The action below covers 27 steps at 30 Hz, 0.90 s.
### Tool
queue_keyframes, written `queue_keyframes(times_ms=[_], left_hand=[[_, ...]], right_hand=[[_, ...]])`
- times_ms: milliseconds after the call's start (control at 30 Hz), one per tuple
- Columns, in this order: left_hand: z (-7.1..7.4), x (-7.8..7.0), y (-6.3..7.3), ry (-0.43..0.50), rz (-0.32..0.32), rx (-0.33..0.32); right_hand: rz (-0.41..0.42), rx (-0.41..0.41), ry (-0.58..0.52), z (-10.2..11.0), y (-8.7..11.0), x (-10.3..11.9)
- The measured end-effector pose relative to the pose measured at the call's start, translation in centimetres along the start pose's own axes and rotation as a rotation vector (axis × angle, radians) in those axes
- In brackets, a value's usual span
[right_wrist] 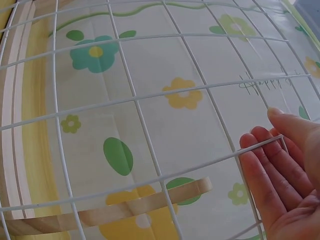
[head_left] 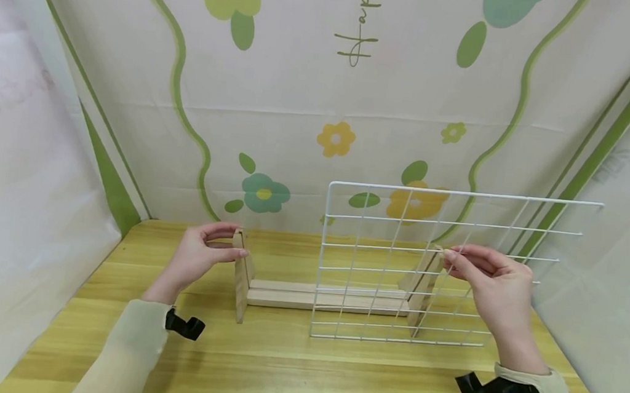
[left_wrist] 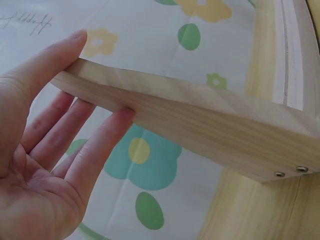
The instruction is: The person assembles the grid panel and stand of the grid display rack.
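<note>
A pale wooden stand [head_left: 329, 302] sits on the table, its two uprights joined by low crossbars. At its left end, my left hand [head_left: 199, 252] pinches the top of the left upright [head_left: 240, 277] between thumb and fingers. In the left wrist view, that upright [left_wrist: 200, 115] shows screw heads near its base. A white wire grid panel [head_left: 354, 267] stands in front of the stand's right half. My right hand [head_left: 488, 284] holds a wire of the panel, thumb and fingers around it. The right upright [right_wrist: 135, 205] shows behind the wires, its tip apart from this hand.
The table [head_left: 279, 372] has a yellow wood-grain top. A flower-printed cloth [head_left: 278, 95] hangs behind its far edge, with pale cloth sides at left and right. A black strap mount [head_left: 505, 390] is on the right wrist, another [head_left: 185, 324] on the left.
</note>
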<state>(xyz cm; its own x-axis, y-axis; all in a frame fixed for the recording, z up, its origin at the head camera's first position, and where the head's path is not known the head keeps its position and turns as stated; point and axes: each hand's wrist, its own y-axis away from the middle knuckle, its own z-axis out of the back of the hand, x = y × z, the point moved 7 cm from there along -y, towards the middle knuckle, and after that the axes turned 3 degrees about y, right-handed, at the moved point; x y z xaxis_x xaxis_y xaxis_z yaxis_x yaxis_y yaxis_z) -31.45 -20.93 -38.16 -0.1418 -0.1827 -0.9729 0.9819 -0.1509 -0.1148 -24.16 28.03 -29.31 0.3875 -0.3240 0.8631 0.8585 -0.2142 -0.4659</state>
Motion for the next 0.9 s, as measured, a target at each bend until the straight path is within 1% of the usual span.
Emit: queue_keyframes(times_ms=[167, 267, 367, 633, 767, 900], left_hand=[[0.11, 0.12, -0.03, -0.048, -0.017, -0.004], [0.07, 0.24, -0.08, -0.046, -0.021, -0.010], [-0.02, 0.32, -0.16, -0.024, -0.035, -0.007], [-0.10, 0.34, -0.36, 0.023, -0.070, 0.006], [-0.15, 0.29, -0.35, 0.030, -0.071, 0.014], [-0.18, 0.40, -0.43, 0.039, -0.068, 0.016]], right_hand=[[-0.008, 0.002, 0.031, 0.15, 0.04, -0.15], [-0.021, 0.010, 0.068, 0.24, 0.13, -0.33], [-0.031, 0.010, 0.084, 0.32, 0.21, -0.49], [-0.026, 0.005, -0.021, 0.22, 0.01, -0.52], [-0.010, -0.004, -0.047, 0.14, -0.12, -0.47], [-0.014, -0.035, -0.032, 0.15, -0.02, -0.42]])
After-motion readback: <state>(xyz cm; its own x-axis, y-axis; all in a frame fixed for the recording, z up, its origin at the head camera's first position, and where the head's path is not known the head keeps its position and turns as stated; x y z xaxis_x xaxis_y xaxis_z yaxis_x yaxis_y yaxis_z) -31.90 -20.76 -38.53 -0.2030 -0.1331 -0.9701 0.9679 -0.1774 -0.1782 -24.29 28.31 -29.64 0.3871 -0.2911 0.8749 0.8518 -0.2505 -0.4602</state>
